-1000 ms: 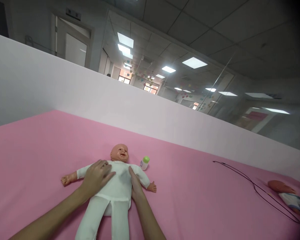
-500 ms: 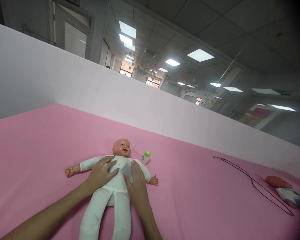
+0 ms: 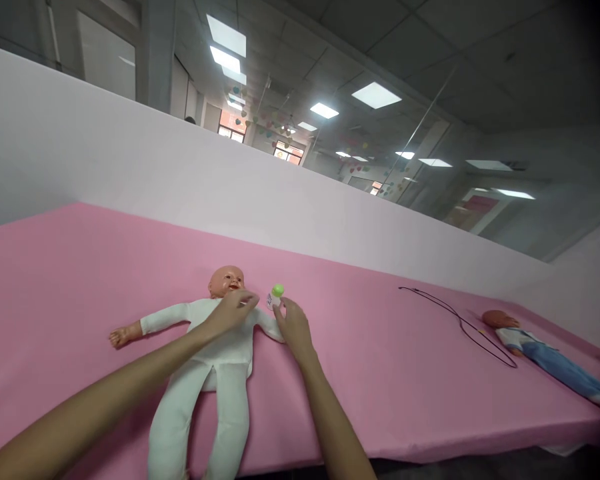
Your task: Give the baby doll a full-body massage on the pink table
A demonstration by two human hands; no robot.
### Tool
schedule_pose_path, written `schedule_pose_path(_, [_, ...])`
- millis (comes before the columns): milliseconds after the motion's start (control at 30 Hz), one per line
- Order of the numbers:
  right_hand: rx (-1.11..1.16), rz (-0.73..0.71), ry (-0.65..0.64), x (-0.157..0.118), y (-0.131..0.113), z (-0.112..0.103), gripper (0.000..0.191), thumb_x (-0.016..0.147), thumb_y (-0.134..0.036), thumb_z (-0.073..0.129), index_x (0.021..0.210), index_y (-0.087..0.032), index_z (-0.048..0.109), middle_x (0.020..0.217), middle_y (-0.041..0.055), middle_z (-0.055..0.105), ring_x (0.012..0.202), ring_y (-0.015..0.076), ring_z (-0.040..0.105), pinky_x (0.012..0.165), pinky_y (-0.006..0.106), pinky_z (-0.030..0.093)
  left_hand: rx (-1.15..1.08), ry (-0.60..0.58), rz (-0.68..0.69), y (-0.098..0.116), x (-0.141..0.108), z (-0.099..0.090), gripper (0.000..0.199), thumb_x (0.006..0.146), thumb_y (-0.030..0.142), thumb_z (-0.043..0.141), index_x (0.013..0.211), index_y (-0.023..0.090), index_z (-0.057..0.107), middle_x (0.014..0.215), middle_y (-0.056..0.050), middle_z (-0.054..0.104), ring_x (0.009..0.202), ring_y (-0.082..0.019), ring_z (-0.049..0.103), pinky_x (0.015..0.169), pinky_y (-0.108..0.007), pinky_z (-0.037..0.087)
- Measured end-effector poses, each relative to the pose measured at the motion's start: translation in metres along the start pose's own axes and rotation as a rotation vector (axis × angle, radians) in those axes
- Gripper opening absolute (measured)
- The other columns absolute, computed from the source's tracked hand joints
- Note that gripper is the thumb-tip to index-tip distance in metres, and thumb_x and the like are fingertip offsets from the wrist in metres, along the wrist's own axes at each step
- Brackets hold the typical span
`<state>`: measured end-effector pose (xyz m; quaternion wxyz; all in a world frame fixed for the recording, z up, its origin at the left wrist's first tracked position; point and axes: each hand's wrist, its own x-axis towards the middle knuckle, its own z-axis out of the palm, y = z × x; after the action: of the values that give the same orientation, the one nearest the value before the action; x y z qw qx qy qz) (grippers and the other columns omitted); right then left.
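Note:
A baby doll point(image 3: 217, 327) in white clothes lies on its back on the pink surface, arms spread. Beside its head, on the right, stands a small white bottle point(image 3: 271, 302) with a green cap. My right hand point(image 3: 295, 328) is at the bottle's right side, thumb and fingers curved and apart, tips at its lower edge; whether they touch is unclear. Over the doll's upper chest, just below its chin, my left hand point(image 3: 233, 312) hovers with bent fingers, a small gap showing between thumb and fingers. The doll's right-side hand is hidden behind my right hand.
A thin dark looped cord point(image 3: 460, 320) lies to the right. Farther right is a second doll point(image 3: 545, 353) in blue trousers. The pink padded surface point(image 3: 380, 373) ends at a front edge below; a white wall point(image 3: 305, 207) with glass above it runs along the back.
Both hands have left the doll's chest: the left rose toward its chin, the right moved up to the bottle. My view has shifted right, showing more of the second doll.

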<state>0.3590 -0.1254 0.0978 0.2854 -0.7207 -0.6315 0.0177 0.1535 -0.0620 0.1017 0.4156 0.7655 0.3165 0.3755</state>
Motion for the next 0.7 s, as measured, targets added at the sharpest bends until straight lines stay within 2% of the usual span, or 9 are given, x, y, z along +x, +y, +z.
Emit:
schedule_pose_path(67, [-0.014,-0.048,0.033,0.018,0.008,0.000,0.043,0.104,-0.035,0.042,0.135,-0.015,0.064,0.133,0.0162,0.071,0.122,0.0315,0.067,0.100,0.045,0.054,-0.439,-0.020,-0.259,0.008,0.031,0.022,0.046,0.105,0.051,0.044,0.110,0.016,0.072,0.133,-0.017,0.070,0.121,-0.028,0.066,0.101,-0.036,0.054])
schedule_pose_path(100, [-0.021,-0.076,0.040,0.026,0.012,0.004,0.047,0.103,-0.034,0.042,0.142,-0.014,0.060,0.143,0.0176,0.066,0.131,0.0316,0.062,0.107,0.046,0.051,-0.585,0.007,-0.377,0.009,0.046,0.033,0.047,0.106,0.051,0.041,0.117,0.015,0.069,0.143,-0.018,0.064,0.128,-0.026,0.063,0.104,-0.033,0.052])
schedule_pose_path(200, [-0.038,-0.137,-0.026,0.044,0.026,0.021,0.060,0.100,-0.025,0.039,0.157,-0.007,0.044,0.165,0.0189,0.043,0.155,0.0290,0.039,0.125,0.047,0.035,-0.725,0.073,-0.541,0.004,0.080,0.059,0.053,0.108,0.056,0.036,0.131,0.015,0.061,0.161,-0.018,0.048,0.146,-0.025,0.048,0.112,-0.029,0.046])
schedule_pose_path(267, [-0.032,-0.147,-0.116,0.050,0.035,0.032,0.065,0.098,-0.019,0.035,0.161,-0.006,0.039,0.170,0.0175,0.034,0.160,0.0265,0.028,0.130,0.047,0.027,-0.729,0.050,-0.570,-0.001,0.092,0.067,0.064,0.104,0.066,0.036,0.131,0.013,0.061,0.158,-0.021,0.050,0.147,-0.029,0.047,0.113,-0.034,0.046])
schedule_pose_path(367, [0.023,-0.134,-0.183,0.051,0.044,0.038,0.064,0.100,-0.022,0.031,0.162,-0.007,0.037,0.173,0.0160,0.029,0.163,0.0253,0.020,0.132,0.047,0.022,-0.755,-0.010,-0.579,-0.006,0.095,0.066,0.081,0.097,0.078,0.037,0.132,0.009,0.062,0.155,-0.025,0.052,0.148,-0.035,0.046,0.116,-0.040,0.044])
schedule_pose_path(433, [0.095,-0.116,-0.156,0.049,0.042,0.036,0.064,0.105,-0.033,0.030,0.164,-0.008,0.035,0.173,0.0155,0.027,0.163,0.0261,0.018,0.132,0.048,0.019,-0.764,-0.029,-0.551,-0.006,0.090,0.059,0.083,0.097,0.079,0.036,0.139,0.011,0.060,0.163,-0.023,0.044,0.153,-0.033,0.040,0.120,-0.038,0.040])
schedule_pose_path(500, [0.217,-0.089,-0.099,0.043,0.029,0.035,0.068,0.108,-0.047,0.029,0.166,-0.012,0.030,0.174,0.0146,0.026,0.163,0.0271,0.018,0.132,0.051,0.019,-0.772,-0.043,-0.477,-0.003,0.081,0.048,0.082,0.099,0.077,0.035,0.148,0.015,0.055,0.170,-0.017,0.035,0.157,-0.027,0.033,0.124,-0.033,0.034])
schedule_pose_path(600, [0.466,-0.097,-0.049,0.027,-0.015,0.041,0.081,0.106,-0.067,0.027,0.169,-0.016,0.021,0.175,0.0142,0.021,0.163,0.0281,0.019,0.130,0.054,0.023,-0.817,-0.053,-0.333,0.004,0.064,0.031,0.087,0.100,0.079,0.025,0.160,0.019,0.044,0.175,-0.011,0.025,0.160,-0.024,0.028,0.128,-0.033,0.028])
schedule_pose_path(700, [0.614,-0.238,-0.002,0.009,-0.072,0.049,0.090,0.102,-0.075,0.025,0.170,-0.019,0.011,0.178,0.0129,0.009,0.165,0.0293,0.008,0.131,0.057,0.018,-0.871,0.012,-0.207,0.015,0.043,0.016,0.087,0.100,0.078,0.015,0.166,0.025,0.032,0.177,-0.005,0.020,0.161,-0.024,0.023,0.129,-0.038,0.027])
